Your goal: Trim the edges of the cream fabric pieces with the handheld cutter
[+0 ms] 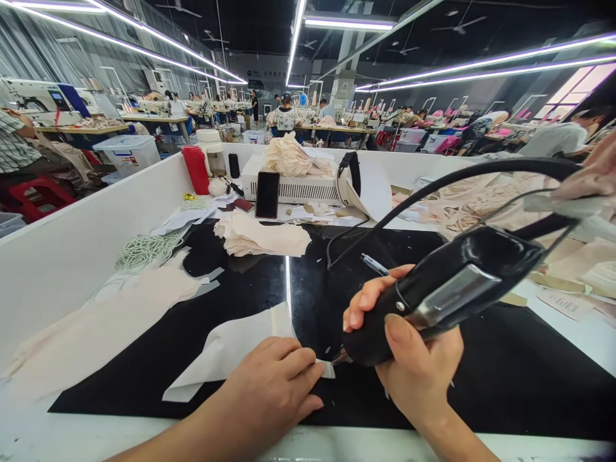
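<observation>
My right hand (414,359) is wrapped tight around the black cutter (447,289), while my left hand (274,378) lies flat, fingers spread, pressing the white paper (226,350) to the black mat (505,378).

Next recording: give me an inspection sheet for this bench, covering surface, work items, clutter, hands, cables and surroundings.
Surface: black mat on a white table with white side walls.
Work items: white sheet flat on the mat; black handheld tool, tip at the sheet's corner.
Clutter: stack of pale fabric pieces, coil of white cord, phone, red bottle, pen, white machine box.
Hands: left hand presses the sheet; right hand grips the tool.
Cables: black cable arcs from the tool across the mat.
Surroundings: rows of sewing stations with people working.
</observation>
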The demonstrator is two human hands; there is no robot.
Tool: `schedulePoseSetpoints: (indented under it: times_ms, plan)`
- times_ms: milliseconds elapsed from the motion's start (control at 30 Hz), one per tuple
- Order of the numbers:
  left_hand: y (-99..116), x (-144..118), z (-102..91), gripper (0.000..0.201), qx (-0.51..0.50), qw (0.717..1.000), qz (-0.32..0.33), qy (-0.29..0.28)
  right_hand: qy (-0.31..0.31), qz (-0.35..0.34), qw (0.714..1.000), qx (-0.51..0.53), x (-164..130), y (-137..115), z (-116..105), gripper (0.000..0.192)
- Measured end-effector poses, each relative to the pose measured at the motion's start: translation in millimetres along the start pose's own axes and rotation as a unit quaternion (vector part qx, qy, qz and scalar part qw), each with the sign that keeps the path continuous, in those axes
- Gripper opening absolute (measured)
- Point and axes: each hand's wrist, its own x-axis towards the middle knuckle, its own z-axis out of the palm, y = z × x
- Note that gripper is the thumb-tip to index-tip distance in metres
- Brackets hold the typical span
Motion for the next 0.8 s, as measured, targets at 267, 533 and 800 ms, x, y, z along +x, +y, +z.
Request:
schedulePoseSetpoints:
  times_ms: [267,533,800]
  plan:
    - [-7.0,2.3,4.7,0.030,-0.010,1.000,0.002,0.009,-0.013,-0.003,0.999,0.036,-0.7,1.2,-1.6,0.035]
    - [-8.3,4.8,0.6,0.023,-0.040,0.999,-0.001,0.008,-0.017,0.005,1.000,0.012,-2.0,1.3,-2.0,0.029]
    - [-27.5,1.5,-0.6,0.016,-0.095,0.995,-0.004,0.012,-0.017,-0.009,1.000,0.006,-3.8,0.1,-5.3,0.033]
